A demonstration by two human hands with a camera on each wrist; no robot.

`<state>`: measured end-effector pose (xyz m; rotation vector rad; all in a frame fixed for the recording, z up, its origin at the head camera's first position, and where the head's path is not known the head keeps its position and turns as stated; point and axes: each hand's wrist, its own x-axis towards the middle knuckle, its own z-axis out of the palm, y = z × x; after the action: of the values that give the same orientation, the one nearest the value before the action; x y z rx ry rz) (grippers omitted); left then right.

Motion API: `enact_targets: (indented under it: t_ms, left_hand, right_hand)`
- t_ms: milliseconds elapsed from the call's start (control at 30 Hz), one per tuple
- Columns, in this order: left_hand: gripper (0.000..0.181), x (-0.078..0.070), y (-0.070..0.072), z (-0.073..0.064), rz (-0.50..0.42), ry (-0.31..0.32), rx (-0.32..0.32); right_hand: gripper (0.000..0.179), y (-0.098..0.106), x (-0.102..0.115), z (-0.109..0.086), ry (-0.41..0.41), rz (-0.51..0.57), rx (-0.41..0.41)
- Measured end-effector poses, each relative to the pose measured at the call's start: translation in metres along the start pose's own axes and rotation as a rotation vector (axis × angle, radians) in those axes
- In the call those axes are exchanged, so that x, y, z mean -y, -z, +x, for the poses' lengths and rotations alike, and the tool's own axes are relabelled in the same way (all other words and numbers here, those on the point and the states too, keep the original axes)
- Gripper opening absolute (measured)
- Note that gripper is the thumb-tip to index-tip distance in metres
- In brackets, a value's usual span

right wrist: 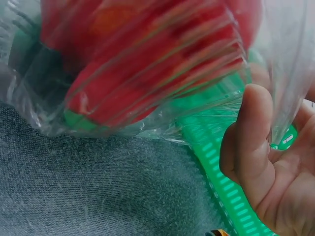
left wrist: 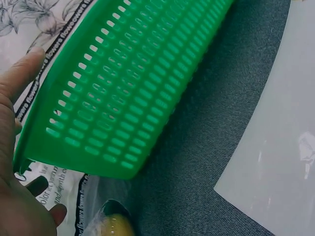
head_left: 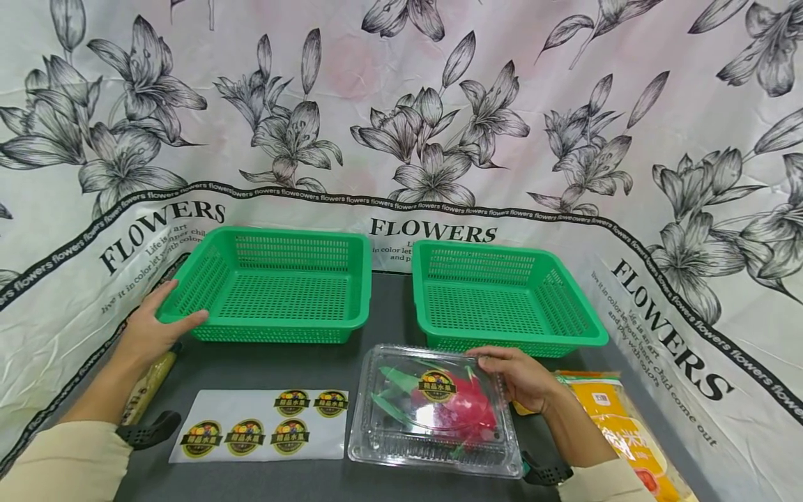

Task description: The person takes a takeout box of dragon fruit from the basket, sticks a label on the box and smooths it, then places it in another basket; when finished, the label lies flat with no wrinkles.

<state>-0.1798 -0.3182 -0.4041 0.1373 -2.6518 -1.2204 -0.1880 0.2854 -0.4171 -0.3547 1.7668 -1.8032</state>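
My right hand grips the right edge of a clear plastic clamshell box, fingers and thumb at its rim. Inside lies a red dragon fruit with green tips, and a black-and-gold round sticker is on the lid. The box is tilted, close in front of the right green basket. Over on the left, my left hand is spread at the front left corner of another green basket, thumb over the front rim. In the left wrist view its fingers extend around that basket's rim.
A white sheet bearing several round stickers lies on the grey table. To the right is a yellow printed bag. A long yellowish wrapped package lies by my left forearm. Behind the baskets hangs a flower-printed cloth.
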Motion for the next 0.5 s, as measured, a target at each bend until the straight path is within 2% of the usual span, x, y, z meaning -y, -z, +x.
enact_targets:
  t_ms: [233, 500]
  left_hand:
    - [0.095, 0.0024, -0.0022, 0.0022, 0.050, -0.036, -0.007]
    - [0.096, 0.0074, -0.0013, 0.0045, 0.078, -0.028, 0.002]
  right_hand:
    - [0.040, -0.0015, -0.0011, 0.0007, 0.023, 0.019, 0.007]
    - [0.032, -0.0044, -0.0043, 0.0021, 0.033, 0.062, 0.012]
